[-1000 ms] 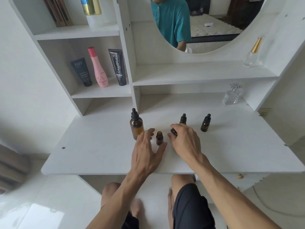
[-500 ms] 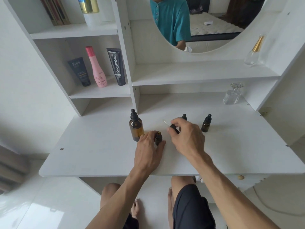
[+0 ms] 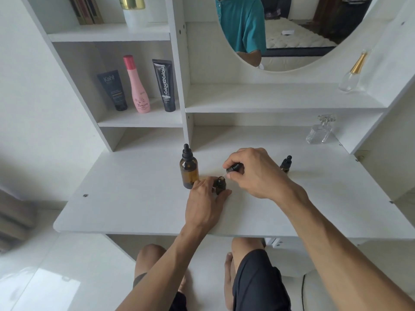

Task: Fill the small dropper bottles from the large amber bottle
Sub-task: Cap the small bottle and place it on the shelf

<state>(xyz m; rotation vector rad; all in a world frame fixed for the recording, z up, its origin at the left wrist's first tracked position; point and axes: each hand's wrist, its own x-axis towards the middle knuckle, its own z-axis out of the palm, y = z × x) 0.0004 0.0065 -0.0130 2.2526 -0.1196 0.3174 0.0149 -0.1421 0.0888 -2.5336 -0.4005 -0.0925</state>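
The large amber bottle (image 3: 188, 172) stands capped with its black dropper top on the white desk (image 3: 134, 198). Just right of it, my left hand (image 3: 205, 202) grips a small open amber bottle (image 3: 220, 186) between thumb and fingers. My right hand (image 3: 253, 173) pinches a black dropper cap (image 3: 233, 168), whose glass tip slants down to the small bottle's mouth. A second small capped dropper bottle (image 3: 285, 164) stands farther right. My right hand hides whatever stands behind it.
On the left shelf stand a dark tube (image 3: 113, 89), a pink bottle (image 3: 136, 86) and a black tube (image 3: 165, 85). Two clear perfume bottles (image 3: 320, 131) (image 3: 351, 74) sit at the right. A mirror (image 3: 280, 30) hangs above the desk.
My right hand has lifted the dropper cap and turned it, bringing its glass tip down to the small bottle's mouth. My left hand has closed around that small bottle.
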